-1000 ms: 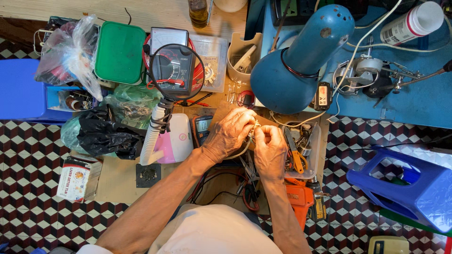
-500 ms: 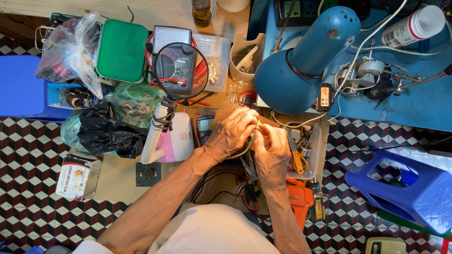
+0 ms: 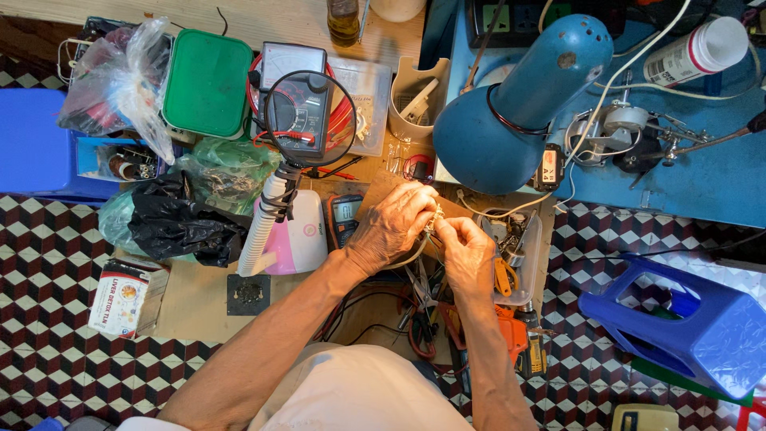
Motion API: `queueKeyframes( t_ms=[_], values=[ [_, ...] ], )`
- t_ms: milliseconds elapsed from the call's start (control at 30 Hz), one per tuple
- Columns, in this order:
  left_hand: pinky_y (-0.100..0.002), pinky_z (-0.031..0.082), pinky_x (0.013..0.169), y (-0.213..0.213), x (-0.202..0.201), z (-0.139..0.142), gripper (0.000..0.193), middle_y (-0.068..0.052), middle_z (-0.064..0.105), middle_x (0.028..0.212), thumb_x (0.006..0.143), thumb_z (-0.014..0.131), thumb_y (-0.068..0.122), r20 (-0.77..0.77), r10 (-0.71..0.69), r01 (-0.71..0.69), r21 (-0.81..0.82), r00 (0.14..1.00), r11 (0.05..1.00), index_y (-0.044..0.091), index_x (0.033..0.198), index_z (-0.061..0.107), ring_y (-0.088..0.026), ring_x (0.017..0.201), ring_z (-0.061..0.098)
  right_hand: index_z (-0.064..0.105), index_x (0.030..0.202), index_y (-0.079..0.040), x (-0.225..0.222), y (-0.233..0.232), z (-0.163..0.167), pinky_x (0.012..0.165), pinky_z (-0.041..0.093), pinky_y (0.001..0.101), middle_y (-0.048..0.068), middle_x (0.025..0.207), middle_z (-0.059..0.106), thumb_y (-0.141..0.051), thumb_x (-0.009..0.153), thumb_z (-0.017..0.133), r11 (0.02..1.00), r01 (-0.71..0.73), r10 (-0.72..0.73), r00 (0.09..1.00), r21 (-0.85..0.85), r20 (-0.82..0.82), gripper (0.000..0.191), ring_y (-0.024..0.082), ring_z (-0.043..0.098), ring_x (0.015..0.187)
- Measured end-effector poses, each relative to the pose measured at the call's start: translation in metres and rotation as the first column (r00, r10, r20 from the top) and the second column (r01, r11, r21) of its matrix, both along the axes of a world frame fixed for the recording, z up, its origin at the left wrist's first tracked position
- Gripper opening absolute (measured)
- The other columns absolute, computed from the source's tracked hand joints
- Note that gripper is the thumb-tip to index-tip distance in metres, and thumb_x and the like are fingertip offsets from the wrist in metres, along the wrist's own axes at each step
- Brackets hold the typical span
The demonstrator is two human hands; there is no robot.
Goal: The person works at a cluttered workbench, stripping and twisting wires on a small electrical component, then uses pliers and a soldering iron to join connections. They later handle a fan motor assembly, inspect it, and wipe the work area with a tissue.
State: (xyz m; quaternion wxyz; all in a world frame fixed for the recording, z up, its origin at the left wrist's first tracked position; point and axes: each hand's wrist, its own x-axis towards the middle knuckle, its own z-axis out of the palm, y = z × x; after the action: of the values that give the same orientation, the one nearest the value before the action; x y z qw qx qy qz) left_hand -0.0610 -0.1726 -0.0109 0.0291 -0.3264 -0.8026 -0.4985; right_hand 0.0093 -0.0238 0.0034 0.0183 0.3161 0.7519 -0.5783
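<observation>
Little has moved since the earlier frames: both hands have stayed together over the middle of the table, the view only drifting a touch. Nearest the body, a tangle of red and black wires and an orange tool (image 3: 511, 331) lie at the table's front edge. Just beyond, the left hand (image 3: 391, 227) and right hand (image 3: 467, 251) meet fingertip to fingertip, pinched on a small pale component (image 3: 436, 217) held between them just above the table; both are closed on it, though how firmly I cannot tell. It is too small and too covered by fingers to read its long axis with confidence; it seems to run roughly away from the body, toward the blue desk lamp (image 3: 511, 104). To work well here, I judge the left hand should hold steady as the anchor while the right does the fine twisting or seating, keeping the piece in the lamp's light and clear of the loose leads beneath. Left of the hands sit a small digital meter (image 3: 345, 217) and a pink-and-white base (image 3: 299, 239) carrying a magnifier (image 3: 309, 118) on a ribbed neck. Farther back lie an analogue meter, a green box (image 3: 206, 84), plastic bags and, far right, a white tube (image 3: 694, 52).
</observation>
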Motion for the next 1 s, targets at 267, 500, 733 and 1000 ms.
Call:
queueKeyframes(
  t_ms=[267,500,733,1000],
  values=[
    [-0.04,0.057,0.094,0.001,0.0,0.002,0.018,-0.011,0.066,0.118,0.096,0.067,0.006,0.012,0.0,0.0,-0.011,1.0,1.0,0.004,0.113,0.06,-0.031,0.115,0.065,0.071,0.091,-0.001,-0.003,0.016,0.008,0.056,0.045,0.0248,0.003,0.075,0.064,-0.019,0.097,0.066,0.993,-0.105,0.109,0.991,-0.052,0.077,0.019,0.008,0.054,0.064],
    [-0.039,0.057,0.091,0.002,0.0,0.003,0.016,-0.01,0.066,0.116,0.096,0.067,0.007,0.014,-0.007,0.007,-0.002,1.0,1.0,0.006,0.111,0.06,-0.031,0.114,0.066,0.068,0.094,-0.001,-0.001,0.023,0.013,0.06,0.044,0.0214,0.004,0.08,0.065,-0.013,0.101,0.062,0.947,-0.066,0.013,0.986,-0.315,-0.168,0.015,0.008,0.055,0.068],
    [-0.041,0.057,0.092,0.003,-0.001,0.003,0.017,-0.011,0.065,0.116,0.095,0.066,0.006,-0.025,0.005,-0.005,0.013,1.0,1.0,0.005,0.11,0.059,-0.031,0.115,0.064,0.063,0.103,0.001,-0.001,0.011,0.009,0.073,0.055,0.0273,0.012,0.094,0.073,-0.011,0.1,0.056,0.781,0.03,-0.234,0.94,-0.623,-0.248,0.014,0.015,0.067,0.079],
    [-0.041,0.057,0.089,0.007,0.002,0.003,0.015,-0.011,0.066,0.117,0.094,0.069,0.009,-0.045,-0.015,0.014,-0.036,0.999,0.999,0.006,0.106,0.06,-0.032,0.116,0.064,0.059,0.107,-0.001,-0.01,0.022,0.005,0.071,0.055,0.0269,0.009,0.088,0.069,-0.012,0.1,0.061,0.939,-0.007,-0.06,0.981,-0.345,-0.184,0.012,0.014,0.066,0.076]
  ],
)
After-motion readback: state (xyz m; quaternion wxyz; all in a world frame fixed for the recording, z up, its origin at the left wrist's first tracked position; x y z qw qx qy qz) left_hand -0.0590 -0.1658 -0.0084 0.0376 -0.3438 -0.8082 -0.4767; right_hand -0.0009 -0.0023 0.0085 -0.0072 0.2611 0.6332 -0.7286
